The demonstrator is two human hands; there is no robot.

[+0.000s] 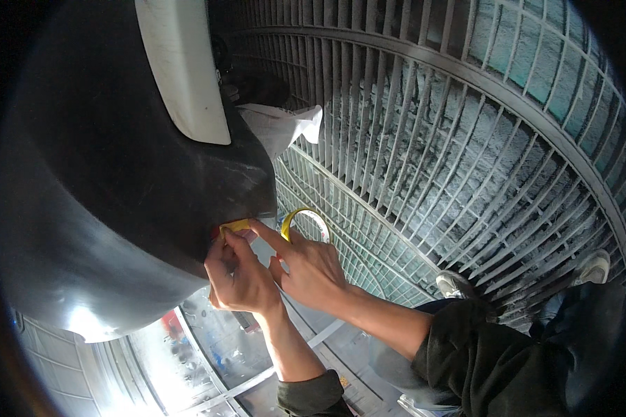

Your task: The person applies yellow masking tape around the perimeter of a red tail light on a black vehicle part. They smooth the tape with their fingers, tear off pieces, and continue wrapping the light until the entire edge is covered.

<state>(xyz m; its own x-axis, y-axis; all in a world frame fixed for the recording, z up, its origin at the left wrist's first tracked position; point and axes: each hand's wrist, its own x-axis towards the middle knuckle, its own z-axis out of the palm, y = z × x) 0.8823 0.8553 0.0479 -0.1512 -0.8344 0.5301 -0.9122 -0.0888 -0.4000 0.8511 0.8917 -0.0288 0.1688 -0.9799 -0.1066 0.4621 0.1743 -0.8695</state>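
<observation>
A strip of yellow masking tape (236,225) lies at the lower corner of a large dark curved panel that looks like a vehicle bumper (118,167). A small red piece (215,232) shows beside the strip. My left hand (240,281) is closed in a pinch at the strip's left end, close against the panel. From the right, my right hand (309,267) stretches its index finger onto the strip's other end. Its remaining fingers curl round a roll of yellow tape (286,226), partly hidden behind the knuckles.
A pale panel (188,76) hangs above the dark one, with white paper or film (278,127) behind its edge. Dusty metal floor grating (424,139) spreads to the right, where my shoes (453,283) stand. Bright framed panels (222,347) lie below my hands.
</observation>
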